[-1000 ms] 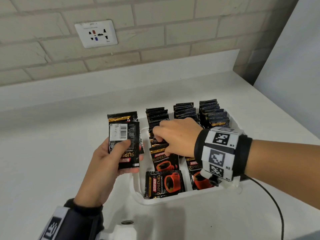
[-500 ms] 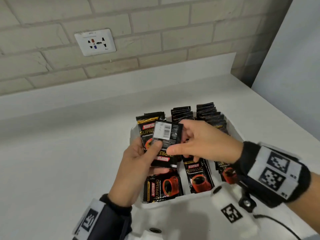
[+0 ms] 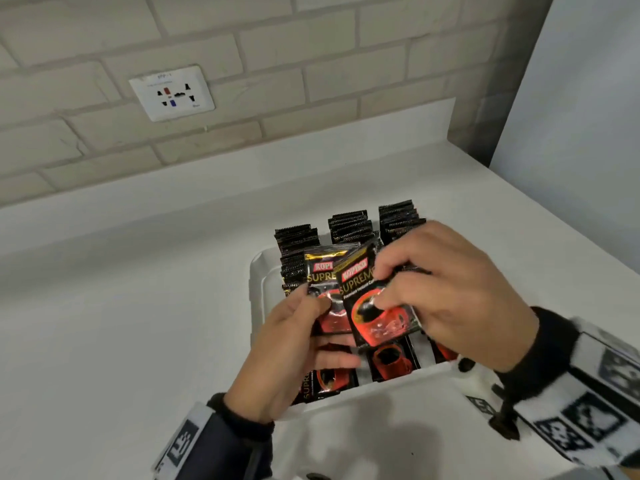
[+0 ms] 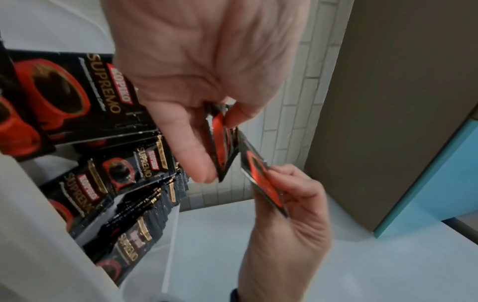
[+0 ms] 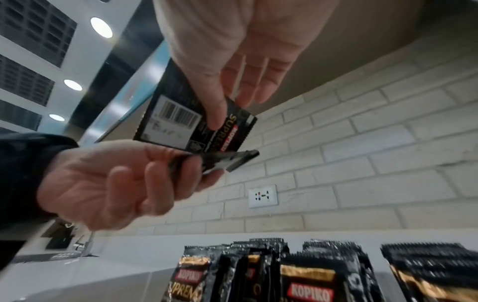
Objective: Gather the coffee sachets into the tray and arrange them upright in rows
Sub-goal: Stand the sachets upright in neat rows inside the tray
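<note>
While tray (image 3: 258, 289) sits below, both hands pinch sachets (image 3: 375, 299).

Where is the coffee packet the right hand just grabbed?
In the head view, the coffee packet is pinched by the right hand above the white tray, just right of the packets in the left hand.

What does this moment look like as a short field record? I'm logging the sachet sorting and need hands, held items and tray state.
left hand: holds a small stack of sachets, thumb on front
right hand: pinches a single sachet, printed front facing the head camera
position: both hands above the tray
tray contents: three rows of upright sachets at the far end; near sachets leaning back, fronts showing
surface: white counter
background: brick wall with a socket plate
</note>
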A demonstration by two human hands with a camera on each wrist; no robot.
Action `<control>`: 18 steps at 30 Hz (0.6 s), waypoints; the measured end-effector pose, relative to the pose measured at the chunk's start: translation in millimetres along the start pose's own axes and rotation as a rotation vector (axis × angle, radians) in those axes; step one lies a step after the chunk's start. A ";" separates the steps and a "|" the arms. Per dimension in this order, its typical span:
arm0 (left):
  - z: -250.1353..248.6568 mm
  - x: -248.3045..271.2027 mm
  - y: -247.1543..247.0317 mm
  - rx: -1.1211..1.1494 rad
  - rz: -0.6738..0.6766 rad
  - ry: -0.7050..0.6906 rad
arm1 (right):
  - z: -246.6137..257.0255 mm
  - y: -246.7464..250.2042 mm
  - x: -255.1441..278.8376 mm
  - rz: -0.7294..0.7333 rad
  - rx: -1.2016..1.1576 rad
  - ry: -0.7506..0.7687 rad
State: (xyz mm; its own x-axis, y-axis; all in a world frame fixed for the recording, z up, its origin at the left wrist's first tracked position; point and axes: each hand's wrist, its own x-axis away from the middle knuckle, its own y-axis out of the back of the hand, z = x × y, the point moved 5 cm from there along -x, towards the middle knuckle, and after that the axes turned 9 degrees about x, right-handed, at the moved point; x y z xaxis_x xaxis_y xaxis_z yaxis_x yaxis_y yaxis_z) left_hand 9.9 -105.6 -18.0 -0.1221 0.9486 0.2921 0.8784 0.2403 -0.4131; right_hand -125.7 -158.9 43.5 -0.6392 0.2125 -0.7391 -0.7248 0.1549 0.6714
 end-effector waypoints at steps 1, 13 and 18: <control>0.0 0.9 -3.8 0.006 0.025 0.016 | 0.3 -0.7 1.9 0.008 0.058 0.026; 0.5 5.9 -15.5 -0.187 0.082 -0.074 | -4.9 -15.4 23.2 0.161 0.091 -0.086; -3.8 4.4 -10.2 -0.385 0.067 -0.145 | -26.8 5.8 15.5 0.135 -0.157 -0.363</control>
State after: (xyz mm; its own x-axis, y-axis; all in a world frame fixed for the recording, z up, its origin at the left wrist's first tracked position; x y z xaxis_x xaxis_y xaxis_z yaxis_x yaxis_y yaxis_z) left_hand 2.2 -104.7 -9.1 -0.0986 0.9853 0.1396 0.9919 0.1086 -0.0665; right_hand -146.7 -180.5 34.5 -0.6193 0.5513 -0.5590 -0.6891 -0.0405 0.7236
